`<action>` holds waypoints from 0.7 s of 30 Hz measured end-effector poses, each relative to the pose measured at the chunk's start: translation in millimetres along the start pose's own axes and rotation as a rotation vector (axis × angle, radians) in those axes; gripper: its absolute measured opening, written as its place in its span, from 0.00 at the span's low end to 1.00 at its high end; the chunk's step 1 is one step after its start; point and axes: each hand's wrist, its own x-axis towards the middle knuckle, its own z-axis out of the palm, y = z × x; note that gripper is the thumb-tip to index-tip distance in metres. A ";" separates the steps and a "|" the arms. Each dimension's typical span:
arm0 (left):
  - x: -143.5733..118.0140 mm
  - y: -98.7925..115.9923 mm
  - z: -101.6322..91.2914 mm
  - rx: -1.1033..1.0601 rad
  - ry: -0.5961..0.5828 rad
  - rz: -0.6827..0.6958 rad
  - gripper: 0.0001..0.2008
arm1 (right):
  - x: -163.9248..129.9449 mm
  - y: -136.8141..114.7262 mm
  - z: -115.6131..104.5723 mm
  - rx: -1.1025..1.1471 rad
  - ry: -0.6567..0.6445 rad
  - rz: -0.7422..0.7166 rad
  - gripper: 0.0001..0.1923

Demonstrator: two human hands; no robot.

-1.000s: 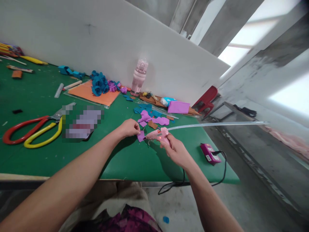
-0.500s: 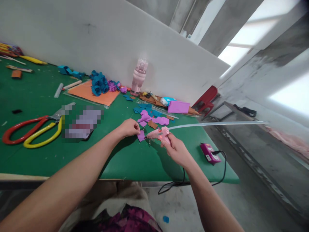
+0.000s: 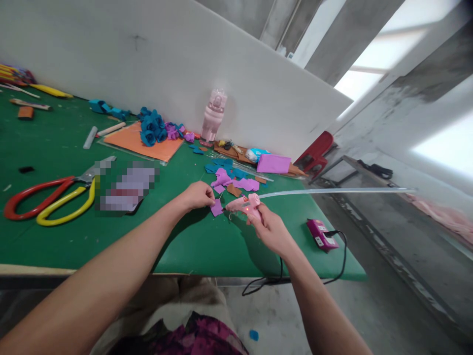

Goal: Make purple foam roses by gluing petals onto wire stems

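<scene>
Head view: near the centre of the frame the right hand (image 3: 271, 228) is wrapped around the grip of a small pink plastic glue gun (image 3: 247, 205), its fingers closed on the handle. A small red light glows on the gun's side, and a long translucent glue stick (image 3: 332, 191) runs from its back end out toward the right edge of the frame. The nozzle points left, at a small purple foam piece (image 3: 216, 207) that lies on the green-covered desk (image 3: 55, 236). The left hand (image 3: 197, 194), just left of the gun, has its fingers pressed together, pinching the upper edge of that piece; whether the nozzle touches the foam cannot be told.

Just above the hands lies a scatter of purple and blue foam scraps (image 3: 231, 178). Further up, against the white wall panel, stands a pink plastic drinking bottle (image 3: 213, 116). To its left an orange foam sheet (image 3: 142, 141) carries a cluster of blue foam roses (image 3: 151, 128). At the left of the frame lie large scissors with one red and one yellow handle (image 3: 48, 199). At the lower right of the desk sits a magenta plug adapter (image 3: 320, 234) with a black cable (image 3: 342, 261) that drops over the desk's edge.
</scene>
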 end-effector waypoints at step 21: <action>1.4 -1.9 1.2 -0.041 -0.012 0.014 0.04 | -2.7 -4.8 3.4 0.033 0.001 -0.032 0.17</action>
